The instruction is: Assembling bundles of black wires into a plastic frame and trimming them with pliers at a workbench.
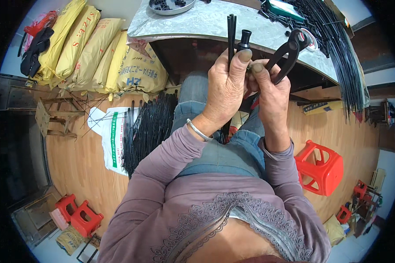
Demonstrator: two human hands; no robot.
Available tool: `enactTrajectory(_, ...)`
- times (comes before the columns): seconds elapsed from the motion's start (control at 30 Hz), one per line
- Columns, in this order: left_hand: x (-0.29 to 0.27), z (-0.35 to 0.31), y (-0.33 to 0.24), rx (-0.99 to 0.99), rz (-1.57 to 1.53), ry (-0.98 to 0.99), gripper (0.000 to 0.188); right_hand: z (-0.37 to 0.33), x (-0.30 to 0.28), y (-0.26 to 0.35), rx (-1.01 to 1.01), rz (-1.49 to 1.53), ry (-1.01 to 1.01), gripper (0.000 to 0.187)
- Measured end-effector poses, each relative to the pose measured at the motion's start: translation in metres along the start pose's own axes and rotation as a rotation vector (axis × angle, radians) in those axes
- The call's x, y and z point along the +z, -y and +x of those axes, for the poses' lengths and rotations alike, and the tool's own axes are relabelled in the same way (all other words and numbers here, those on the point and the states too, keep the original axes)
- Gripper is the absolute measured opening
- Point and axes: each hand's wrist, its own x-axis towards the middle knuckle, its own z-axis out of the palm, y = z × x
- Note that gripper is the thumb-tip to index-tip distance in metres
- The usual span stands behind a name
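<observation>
The grey marble-patterned surface (184, 25) carries a large sheaf of thin black rods (344, 76) that overhangs its right end. A second black bundle (145, 131) lies below the surface, off its left side. Before the surface's near edge, the left hand (228, 83) is closed around a few upright black rods (231, 33) and pins a flared black fitting (245, 40) beside them with its thumb. The right hand (273, 90) grips black pincers (293, 45), their head toward the surface's right part; its thumb tip also presses in close to the left thumb. Whatever lies between the thumbs is too hidden to tell.

For good control, the fitting probably wants a firm, straight pinch, with the spare rods tucked clear of the working fingertips. The pincers should best sit back in the palm, their head turned away from the left hand.
</observation>
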Motion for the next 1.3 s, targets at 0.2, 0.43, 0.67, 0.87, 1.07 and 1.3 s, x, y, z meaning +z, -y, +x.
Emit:
enactTrajectory(0.2, -0.005, 0.001, -0.001, -0.005, 0.012, 0.046, 0.056, 0.003, -0.003, -0.003, 0.055, 0.058, 0.046, 0.021)
enactTrajectory(0.43, -0.008, 0.003, 0.007, -0.020, -0.002, 0.010, 0.057, 0.002, -0.003, -0.008, 0.093, 0.192, 0.098, 0.018)
enactTrajectory(0.67, -0.007, 0.004, 0.008, 0.015, -0.074, 0.009, 0.040, 0.002, -0.001, -0.008, 0.104, 0.124, 0.070, 0.018)
enactTrajectory(0.87, -0.007, 0.004, 0.009, 0.012, -0.044, 0.015, 0.046, 0.002, 0.002, -0.008, 0.076, 0.068, 0.001, 0.023)
enactTrajectory(1.07, -0.007, 0.004, 0.010, 0.028, -0.018, 0.011, 0.054, 0.001, 0.005, -0.009, 0.055, 0.066, -0.018, 0.022)
enactTrajectory(1.3, -0.003, 0.003, 0.009, 0.032, -0.025, -0.055, 0.053, -0.003, 0.012, -0.008, -0.001, 0.014, -0.079, 0.019)
